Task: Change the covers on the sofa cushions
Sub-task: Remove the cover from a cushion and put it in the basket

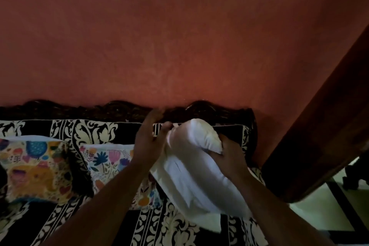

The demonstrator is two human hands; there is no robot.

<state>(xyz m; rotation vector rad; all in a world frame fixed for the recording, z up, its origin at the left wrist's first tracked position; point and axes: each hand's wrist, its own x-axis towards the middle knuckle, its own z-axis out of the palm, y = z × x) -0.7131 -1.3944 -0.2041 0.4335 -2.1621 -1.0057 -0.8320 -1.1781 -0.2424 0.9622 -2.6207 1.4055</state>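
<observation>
Above the sofa's [119, 231] right end we held the white cushion [191, 168], our left hand [148, 138] pinching its top edge, right hand's [229, 158] fingers curled round its corner.

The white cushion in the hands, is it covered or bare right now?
Bare, it seems: the plain white cushion shows no print, unlike the two floral cushions beside it. Both hands grip it.

Both hands hold a white cushion [191, 168] up over the sofa [111, 225], which wears a black-and-cream patterned throw. The left hand [148, 140] grips its edge at ten o'clock; the right hand [229, 156] clutches its three o'clock corner. Two floral cushions [36, 168] [108, 160] lean against the backrest at nine o'clock, under a red wall [159, 36].
</observation>
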